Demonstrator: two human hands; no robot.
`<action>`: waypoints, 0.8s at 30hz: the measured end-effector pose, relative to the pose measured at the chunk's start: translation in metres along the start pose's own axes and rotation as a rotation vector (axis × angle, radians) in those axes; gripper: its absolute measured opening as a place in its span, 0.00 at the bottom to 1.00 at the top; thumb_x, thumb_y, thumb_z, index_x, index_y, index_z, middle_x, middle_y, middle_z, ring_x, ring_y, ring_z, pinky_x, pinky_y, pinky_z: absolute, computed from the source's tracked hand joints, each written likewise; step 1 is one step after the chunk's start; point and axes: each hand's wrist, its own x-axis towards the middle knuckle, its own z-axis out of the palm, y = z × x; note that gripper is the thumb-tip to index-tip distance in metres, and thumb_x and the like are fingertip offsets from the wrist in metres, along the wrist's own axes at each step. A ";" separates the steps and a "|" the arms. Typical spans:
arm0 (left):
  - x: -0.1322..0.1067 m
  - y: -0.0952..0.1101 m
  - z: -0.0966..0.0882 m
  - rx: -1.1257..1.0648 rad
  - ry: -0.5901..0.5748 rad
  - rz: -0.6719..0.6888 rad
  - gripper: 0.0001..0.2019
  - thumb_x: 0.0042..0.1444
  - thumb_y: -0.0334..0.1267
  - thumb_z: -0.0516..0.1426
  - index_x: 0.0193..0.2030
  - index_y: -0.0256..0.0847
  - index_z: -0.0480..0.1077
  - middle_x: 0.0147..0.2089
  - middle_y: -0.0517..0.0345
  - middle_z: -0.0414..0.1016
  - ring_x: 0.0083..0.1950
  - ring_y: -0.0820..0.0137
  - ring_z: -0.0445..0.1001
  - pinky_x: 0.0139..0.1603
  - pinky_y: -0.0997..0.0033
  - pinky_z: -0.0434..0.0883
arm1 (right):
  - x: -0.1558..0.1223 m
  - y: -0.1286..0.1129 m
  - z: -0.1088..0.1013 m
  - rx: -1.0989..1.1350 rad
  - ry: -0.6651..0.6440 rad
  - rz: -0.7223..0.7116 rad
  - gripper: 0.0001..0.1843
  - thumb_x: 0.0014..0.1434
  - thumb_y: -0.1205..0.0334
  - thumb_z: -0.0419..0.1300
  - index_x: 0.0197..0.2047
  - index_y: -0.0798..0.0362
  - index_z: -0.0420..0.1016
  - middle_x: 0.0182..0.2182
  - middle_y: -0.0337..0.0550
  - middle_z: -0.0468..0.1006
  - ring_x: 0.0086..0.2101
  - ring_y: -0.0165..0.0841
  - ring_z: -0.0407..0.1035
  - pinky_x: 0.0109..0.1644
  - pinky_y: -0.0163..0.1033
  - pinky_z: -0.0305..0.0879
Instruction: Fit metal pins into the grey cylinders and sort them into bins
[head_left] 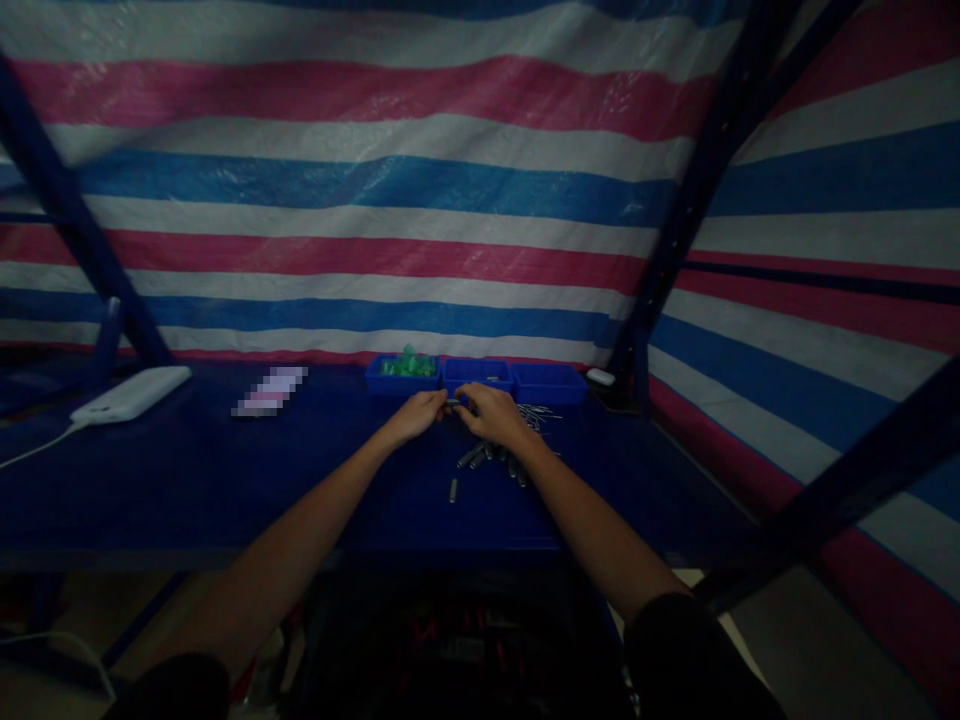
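Observation:
In front of the blue trays, my left hand point(418, 416) and my right hand point(493, 412) meet. Pinched between the fingertips of both is a small grey metal-looking piece point(452, 402); its exact kind is too small and dark to tell. Below my right hand lies a loose heap of short grey bar-like pieces point(474, 456), partly hidden by the wrist. One more such grey piece point(453, 490) rests alone nearer the front edge. Thin silvery pins or wires point(540, 411) are scattered just right of my right hand.
Three blue trays line the back: a left tray point(375, 383) with green bits, a middle tray point(450, 377) with a few small items, and a right tray point(551, 384). A white corded device point(131, 396), a phone-like item point(270, 391) and a small white case point(600, 377) lie around.

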 end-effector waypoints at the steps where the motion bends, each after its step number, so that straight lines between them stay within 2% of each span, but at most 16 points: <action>1: -0.001 0.001 0.001 -0.002 -0.005 0.010 0.24 0.57 0.51 0.39 0.28 0.36 0.67 0.21 0.60 0.64 0.24 0.72 0.62 0.27 0.73 0.60 | 0.000 0.001 -0.002 0.002 0.015 0.009 0.11 0.56 0.59 0.53 0.42 0.50 0.69 0.34 0.40 0.73 0.32 0.30 0.66 0.35 0.33 0.57; 4: -0.005 0.003 0.005 0.086 -0.038 0.085 0.22 0.58 0.48 0.40 0.33 0.36 0.68 0.23 0.60 0.65 0.26 0.72 0.64 0.29 0.74 0.61 | 0.002 0.007 -0.008 0.011 0.085 0.077 0.11 0.57 0.57 0.51 0.40 0.51 0.70 0.32 0.40 0.73 0.31 0.30 0.66 0.35 0.33 0.57; 7: -0.009 0.003 0.010 0.274 -0.118 0.216 0.15 0.56 0.43 0.47 0.40 0.38 0.69 0.26 0.60 0.68 0.29 0.72 0.66 0.31 0.74 0.62 | 0.005 0.020 -0.013 -0.014 0.179 0.206 0.16 0.59 0.51 0.48 0.37 0.52 0.71 0.30 0.41 0.74 0.31 0.30 0.67 0.36 0.33 0.57; 11: -0.015 0.006 0.017 0.479 -0.168 0.330 0.16 0.53 0.42 0.53 0.49 0.45 0.67 0.34 0.58 0.69 0.36 0.70 0.69 0.38 0.72 0.64 | 0.014 0.045 -0.010 -0.077 0.262 0.561 0.22 0.59 0.47 0.45 0.35 0.52 0.73 0.33 0.47 0.76 0.34 0.35 0.69 0.37 0.36 0.59; 13: -0.017 0.010 0.020 0.550 -0.158 0.326 0.15 0.53 0.44 0.53 0.48 0.47 0.68 0.38 0.57 0.69 0.40 0.68 0.69 0.40 0.72 0.64 | 0.017 0.054 -0.005 -0.059 0.245 0.731 0.23 0.57 0.44 0.47 0.34 0.52 0.74 0.33 0.50 0.77 0.35 0.38 0.70 0.36 0.38 0.60; 15: -0.018 0.014 0.023 0.594 -0.132 0.288 0.14 0.53 0.45 0.53 0.45 0.45 0.68 0.39 0.56 0.70 0.39 0.67 0.70 0.38 0.72 0.65 | 0.017 0.059 0.000 -0.011 0.230 0.811 0.26 0.55 0.40 0.47 0.34 0.52 0.75 0.32 0.52 0.77 0.34 0.39 0.71 0.36 0.39 0.61; 17: -0.017 0.015 0.026 0.618 -0.091 0.232 0.12 0.54 0.45 0.52 0.42 0.43 0.69 0.38 0.55 0.71 0.37 0.67 0.70 0.36 0.71 0.65 | 0.016 0.058 0.002 0.036 0.235 0.810 0.28 0.54 0.38 0.45 0.34 0.52 0.75 0.30 0.52 0.77 0.33 0.38 0.71 0.35 0.39 0.61; 19: -0.015 0.014 0.027 0.619 -0.058 0.178 0.10 0.54 0.42 0.52 0.38 0.41 0.69 0.36 0.54 0.71 0.35 0.67 0.70 0.34 0.71 0.64 | 0.012 0.053 0.003 0.074 0.228 0.747 0.28 0.56 0.39 0.44 0.34 0.52 0.74 0.29 0.50 0.77 0.32 0.37 0.70 0.35 0.38 0.60; 24: -0.007 0.006 0.019 0.435 -0.017 0.093 0.11 0.54 0.40 0.48 0.35 0.37 0.69 0.31 0.53 0.72 0.32 0.67 0.70 0.33 0.72 0.62 | 0.005 0.034 0.001 0.185 0.051 0.389 0.15 0.55 0.51 0.53 0.39 0.51 0.71 0.24 0.39 0.73 0.27 0.30 0.66 0.32 0.33 0.57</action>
